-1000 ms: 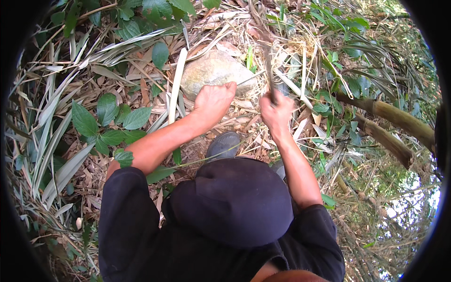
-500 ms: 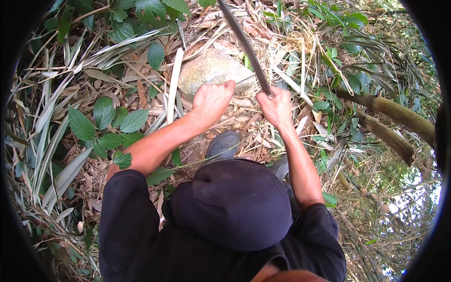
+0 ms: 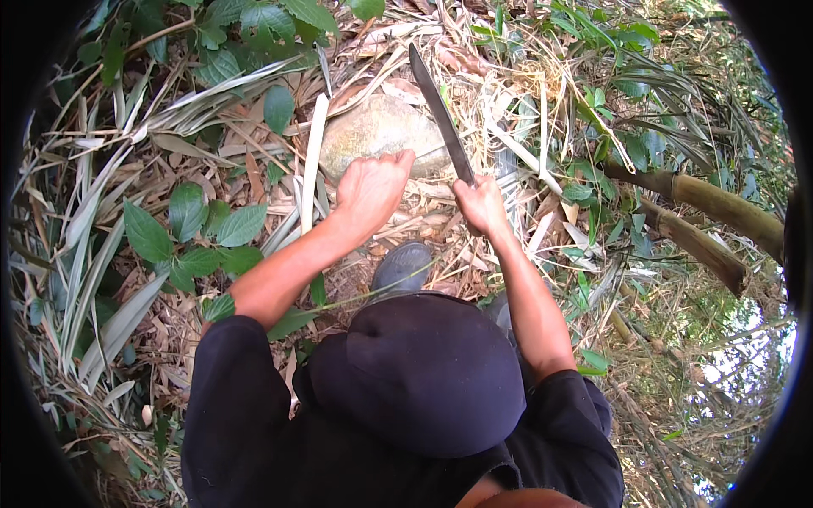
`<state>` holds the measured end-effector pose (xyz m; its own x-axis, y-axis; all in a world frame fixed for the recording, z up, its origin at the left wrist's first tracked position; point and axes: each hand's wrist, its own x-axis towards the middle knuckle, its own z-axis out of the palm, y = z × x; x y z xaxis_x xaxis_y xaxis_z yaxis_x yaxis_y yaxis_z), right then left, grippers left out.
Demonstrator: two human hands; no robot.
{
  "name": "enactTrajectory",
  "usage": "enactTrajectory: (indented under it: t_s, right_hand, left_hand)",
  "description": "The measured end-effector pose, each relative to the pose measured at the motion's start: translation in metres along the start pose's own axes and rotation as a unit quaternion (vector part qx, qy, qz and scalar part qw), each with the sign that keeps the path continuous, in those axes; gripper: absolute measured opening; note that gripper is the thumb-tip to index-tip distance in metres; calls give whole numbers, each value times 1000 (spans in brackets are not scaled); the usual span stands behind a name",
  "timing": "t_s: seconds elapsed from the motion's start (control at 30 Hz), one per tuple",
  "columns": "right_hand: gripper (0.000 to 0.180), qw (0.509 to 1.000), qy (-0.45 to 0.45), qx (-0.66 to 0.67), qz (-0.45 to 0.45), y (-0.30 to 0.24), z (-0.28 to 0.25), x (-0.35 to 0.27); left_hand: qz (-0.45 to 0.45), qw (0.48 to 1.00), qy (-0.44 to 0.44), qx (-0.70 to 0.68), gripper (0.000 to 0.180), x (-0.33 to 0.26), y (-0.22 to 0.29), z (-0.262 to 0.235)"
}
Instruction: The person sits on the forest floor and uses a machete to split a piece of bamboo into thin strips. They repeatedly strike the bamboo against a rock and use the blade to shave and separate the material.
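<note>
My right hand (image 3: 481, 205) is closed round the handle of a machete (image 3: 444, 114). Its long dark blade points away from me, leaning a little left, over the right edge of a pale stone (image 3: 381, 131). My left hand (image 3: 373, 188) makes a closed fist at the stone's near edge, thumb side toward the blade. A thin pale line runs from that fist across the stone toward the machete; whether it is a strip in my grip I cannot make out. Blade and left hand are apart.
A pale split stick (image 3: 313, 161) stands left of the stone. Dry leaves cover the ground around my dark boot (image 3: 403, 267). Green leafy plants (image 3: 190, 229) grow at left. Two thick bamboo poles (image 3: 720, 203) lie at the right.
My right hand has drawn the machete back toward me and slightly left, so its tip now shows. My left fist has shifted only slightly.
</note>
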<state>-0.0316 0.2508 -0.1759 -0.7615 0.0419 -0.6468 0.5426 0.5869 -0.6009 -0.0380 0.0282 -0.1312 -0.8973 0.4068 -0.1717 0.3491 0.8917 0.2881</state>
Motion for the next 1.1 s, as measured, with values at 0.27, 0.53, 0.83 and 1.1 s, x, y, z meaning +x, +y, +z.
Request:
enactTrajectory:
  t_s: [0.27,0.53,0.83,1.1]
  right_hand:
    - [28,993,82,-3,-84,-59,-15,-29]
    - [31,974,97,-178,-102,-14,2,4]
    - [30,995,-74,56,45,-6,-9,12]
    - [27,994,76,79,5,2,-3,-4]
  left_hand:
    - [-32,996,-74,-35,19,0,0,3]
    - [-43,992,-119,-15,19,9,1,10]
    - [-31,999,-11,-11,12,0,-2,17]
    - [-61,996,50,37,25,-4,-3,16]
